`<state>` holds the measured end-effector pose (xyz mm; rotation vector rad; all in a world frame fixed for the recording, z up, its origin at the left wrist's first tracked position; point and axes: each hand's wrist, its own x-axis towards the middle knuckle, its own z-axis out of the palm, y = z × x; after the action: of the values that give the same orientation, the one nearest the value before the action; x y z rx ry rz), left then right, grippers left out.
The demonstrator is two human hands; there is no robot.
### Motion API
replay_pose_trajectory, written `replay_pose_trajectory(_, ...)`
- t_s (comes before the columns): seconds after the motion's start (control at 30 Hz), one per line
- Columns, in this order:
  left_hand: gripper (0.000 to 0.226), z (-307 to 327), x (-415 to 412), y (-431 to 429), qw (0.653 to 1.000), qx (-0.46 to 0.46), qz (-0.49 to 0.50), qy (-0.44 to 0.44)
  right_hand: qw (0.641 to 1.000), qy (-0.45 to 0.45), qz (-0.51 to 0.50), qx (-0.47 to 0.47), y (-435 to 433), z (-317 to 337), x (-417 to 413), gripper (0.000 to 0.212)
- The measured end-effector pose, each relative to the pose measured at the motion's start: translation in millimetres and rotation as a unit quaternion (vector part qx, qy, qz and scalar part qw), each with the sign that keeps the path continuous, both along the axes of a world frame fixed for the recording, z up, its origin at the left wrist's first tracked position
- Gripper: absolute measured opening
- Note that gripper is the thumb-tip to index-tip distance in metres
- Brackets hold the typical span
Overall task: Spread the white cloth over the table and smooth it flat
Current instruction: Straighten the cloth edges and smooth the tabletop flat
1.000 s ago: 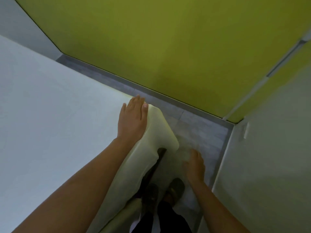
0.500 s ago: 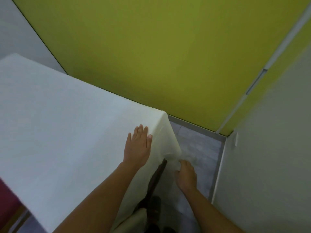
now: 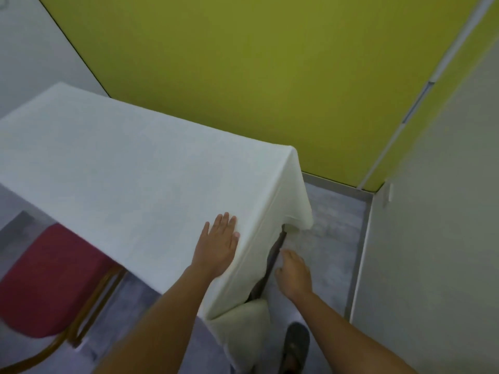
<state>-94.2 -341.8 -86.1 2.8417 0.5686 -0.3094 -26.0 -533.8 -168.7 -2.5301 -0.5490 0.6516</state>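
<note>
A red chair (image 3: pixel 51 276) sits under the table's left edge. The white cloth (image 3: pixel 129 168) covers the table, hanging over its near right side. The left hand (image 3: pixel 217 245) lies flat and released on it. The right hand (image 3: pixel 294 273) hangs beside the drape; its grip cannot be told.

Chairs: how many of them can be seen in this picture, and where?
1. A red chair stands at the left, its seat partly tucked under the overhanging white cloth. The cloth covers the table, so other chairs may be hidden behind or below it.
</note>
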Motion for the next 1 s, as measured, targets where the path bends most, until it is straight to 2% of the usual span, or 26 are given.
replay_pose_trajectory(0.1,0.053,-6.2,-33.1,11.0,1.0,-0.004,-0.018,-0.012,0.999,0.024,-0.008,0.026,14.3,-2.7,-37.0,0.053)
replay_pose_trajectory(0.17,0.053,-9.4,-50.2,16.0,0.999,-0.009,-0.02,-0.024,0.999,0.023,-0.018,0.045,25.6,-3.6,-60.0,0.049)
replay_pose_trajectory(0.23,0.052,-12.6,-67.2,18.7,0.999,-0.005,-0.029,-0.023,0.996,0.036,-0.044,0.07,34.0,-4.2,-89.2,0.041)
replay_pose_trajectory(0.33,0.052,-16.7,-99.7,21.4,0.999,-0.004,-0.031,-0.037,0.986,0.073,-0.079,0.126,44.0,-1.1,-140.5,0.015)
replay_pose_trajectory(0.47,0.052,-17.0,-137.2,26.0,0.999,-0.005,-0.041,-0.035,0.972,0.088,-0.11,0.187,53.6,2.4,-202.6,0.03)
replay_pose_trajectory(0.53,0.052,-14.5,-142.3,28.6,0.999,-0.021,-0.042,-0.028,0.965,0.069,-0.135,0.213,55.0,7.1,-220.1,0.031)
replay_pose_trajectory(0.63,0.053,-12.1,-141.2,30.6,0.999,-0.028,-0.045,-0.011,0.966,0.004,-0.155,0.207,54.7,9.6,-229.3,0.042)
replay_pose_trajectory(0.77,0.053,-10.7,-141.3,27.4,0.999,-0.028,-0.039,0.0,0.975,-0.094,-0.141,0.146,56.0,10.2,-227.4,0.013)
replay_pose_trajectory(0.9,0.053,-12.2,-142.9,26.8,0.999,-0.018,-0.041,-0.001,0.97,-0.06,-0.168,0.164,54.4,7.6,-232.7,0.023)
replay_pose_trajectory(1.0,0.054,-12.9,-145.5,28.1,0.999,-0.022,-0.046,-0.006,0.965,-0.067,-0.194,0.165,47.9,2.4,-242.3,0.017)
